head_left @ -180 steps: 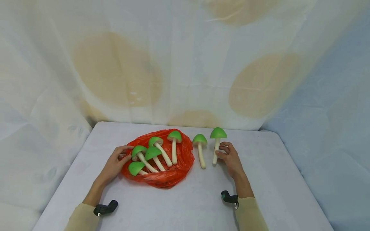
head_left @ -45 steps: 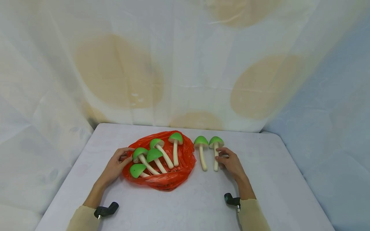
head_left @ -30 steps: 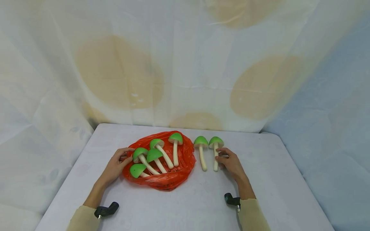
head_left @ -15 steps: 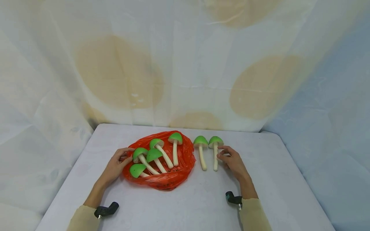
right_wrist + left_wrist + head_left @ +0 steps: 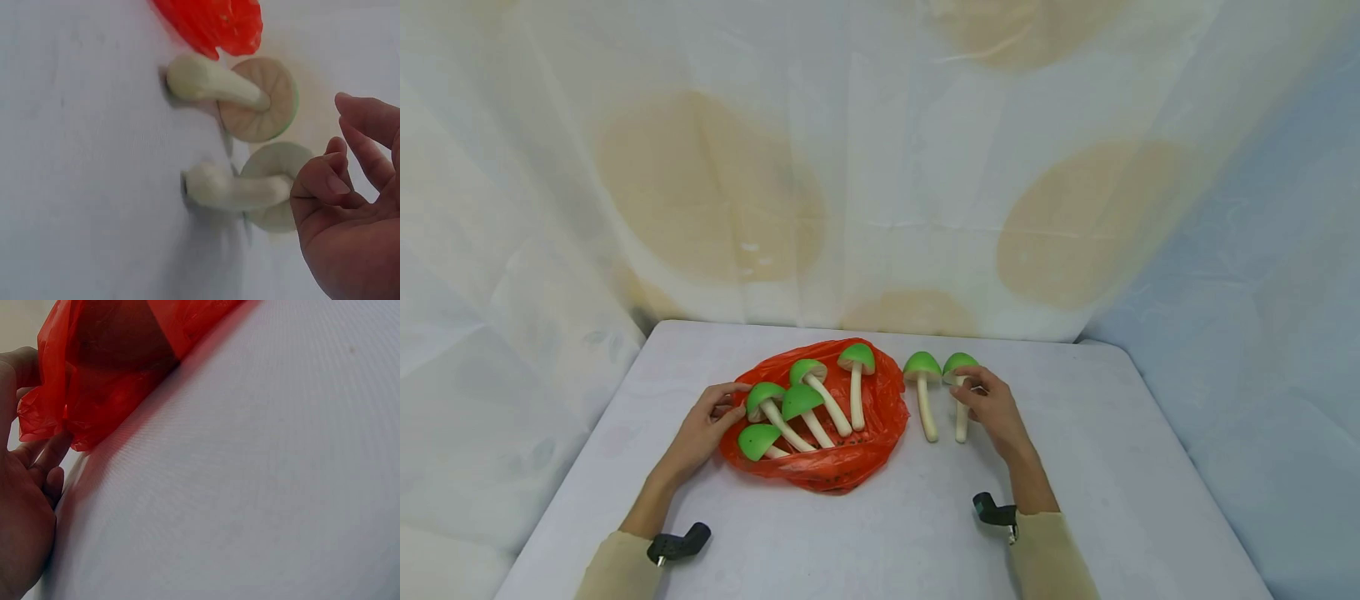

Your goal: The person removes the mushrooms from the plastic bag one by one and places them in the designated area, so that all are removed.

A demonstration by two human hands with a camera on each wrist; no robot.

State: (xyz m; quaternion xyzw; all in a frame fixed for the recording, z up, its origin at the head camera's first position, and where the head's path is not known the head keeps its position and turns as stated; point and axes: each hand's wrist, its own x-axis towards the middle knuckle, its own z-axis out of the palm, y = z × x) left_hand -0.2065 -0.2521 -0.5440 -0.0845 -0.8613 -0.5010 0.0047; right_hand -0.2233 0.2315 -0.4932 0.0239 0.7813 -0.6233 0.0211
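In the head view my left hand (image 5: 702, 427) pinches the left edge of a red plastic bag (image 5: 883, 429), its film between thumb and fingers in the left wrist view. Several toy mushrooms (image 5: 803, 402) with green caps and pale stems lie in the bag's mouth. Two more lie side by side on the table, caps away from me: a left mushroom (image 5: 922, 367) by the bag's right edge and a right mushroom (image 5: 962, 427). My right hand (image 5: 997, 414) hovers over the right mushroom, hiding part of its cap and stem. The right wrist view shows that hand's fingers loosely bent, holding nothing.
A white-covered table (image 5: 842, 542) lies under everything. Pale sheeting with tan round blotches (image 5: 711, 187) hangs behind it, and more sheeting (image 5: 1240, 333) stands on both sides. A black wrist camera (image 5: 679, 543) is strapped to each forearm.
The right mushroom, earlier held raised by its stem, now lies on the table. My right hand has let go and shifted up and left over it. The left hand stays at the bag.
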